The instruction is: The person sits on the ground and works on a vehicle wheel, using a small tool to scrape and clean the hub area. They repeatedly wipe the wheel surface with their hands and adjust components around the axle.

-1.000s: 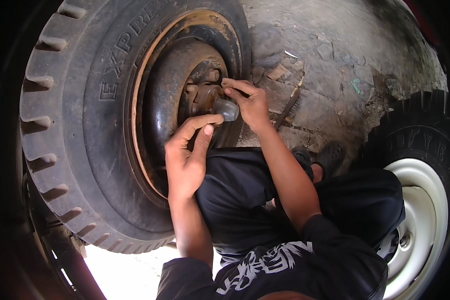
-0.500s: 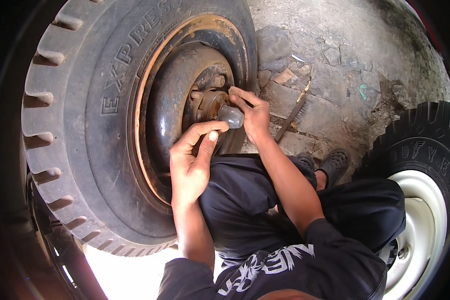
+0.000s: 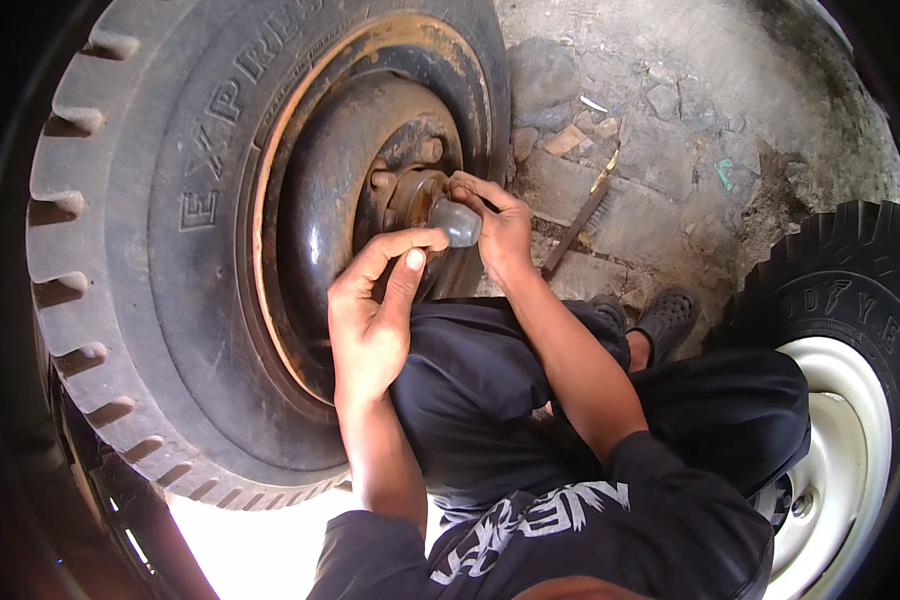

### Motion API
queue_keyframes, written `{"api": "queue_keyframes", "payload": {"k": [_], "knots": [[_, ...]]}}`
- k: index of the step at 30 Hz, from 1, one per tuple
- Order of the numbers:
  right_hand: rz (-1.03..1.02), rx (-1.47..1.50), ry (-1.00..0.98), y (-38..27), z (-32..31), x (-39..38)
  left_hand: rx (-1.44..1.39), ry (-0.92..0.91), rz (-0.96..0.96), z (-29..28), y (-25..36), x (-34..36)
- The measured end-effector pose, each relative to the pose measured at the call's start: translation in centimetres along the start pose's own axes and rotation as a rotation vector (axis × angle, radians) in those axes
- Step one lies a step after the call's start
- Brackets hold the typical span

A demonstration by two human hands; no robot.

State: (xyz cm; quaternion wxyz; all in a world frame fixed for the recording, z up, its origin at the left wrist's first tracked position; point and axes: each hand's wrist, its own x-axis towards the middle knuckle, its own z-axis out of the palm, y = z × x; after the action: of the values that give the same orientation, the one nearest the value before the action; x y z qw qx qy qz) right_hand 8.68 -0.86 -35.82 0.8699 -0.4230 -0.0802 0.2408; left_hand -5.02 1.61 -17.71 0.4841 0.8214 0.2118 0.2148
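Note:
A large black tyre (image 3: 170, 300) stands upright on a rusty wheel rim (image 3: 266, 190) at the left. At the middle of the wheel sits a round hub (image 3: 410, 195) with a smooth grey cup-shaped cap (image 3: 457, 222) sticking out toward me. My left hand (image 3: 370, 300) has its forefinger at the cap's near-left side, thumb close to it, and the other fingers are curled. My right hand (image 3: 500, 225) is at the hub's edge on the cap's right, its fingertips pinched together. Anything small between either hand's fingertips is too hidden to name.
A wheel nut (image 3: 430, 150) shows above the hub. On the cracked stone floor (image 3: 670, 150) lie a long brown bar (image 3: 582, 220), stone bits and a green scrap (image 3: 723, 175). Another tyre (image 3: 830, 265) with a white rim (image 3: 845, 480) stands at the right, beyond my bent leg (image 3: 720, 400).
The wheel and both hands sit slightly farther left in view, as the view has shifted. The hands keep nearly the same places around the cap.

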Motion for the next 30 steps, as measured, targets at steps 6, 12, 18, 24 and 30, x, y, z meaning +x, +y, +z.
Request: {"api": "queue_keyframes", "payload": {"k": [6,12,18,24,30], "knots": [[-0.026,0.029,0.044,-0.8,0.6,0.1,0.006,-0.031,-0.020,0.0,0.7,-0.1],[-0.058,-0.080,0.066,-1.6,1.1,0.6,0.049,-0.053,0.041,-0.2,0.4,0.0],[-0.012,-0.014,0.019,-0.6,0.4,0.3,0.058,-0.051,0.016,-0.1,0.6,0.2],[0.020,0.040,0.024,0.0,0.3,-0.5,0.033,-0.066,0.008,-0.2,0.1,0.2],[0.026,0.104,0.039,-0.7,0.8,0.2,0.071,-0.077,0.003,-0.1,0.3,0.1]]}}
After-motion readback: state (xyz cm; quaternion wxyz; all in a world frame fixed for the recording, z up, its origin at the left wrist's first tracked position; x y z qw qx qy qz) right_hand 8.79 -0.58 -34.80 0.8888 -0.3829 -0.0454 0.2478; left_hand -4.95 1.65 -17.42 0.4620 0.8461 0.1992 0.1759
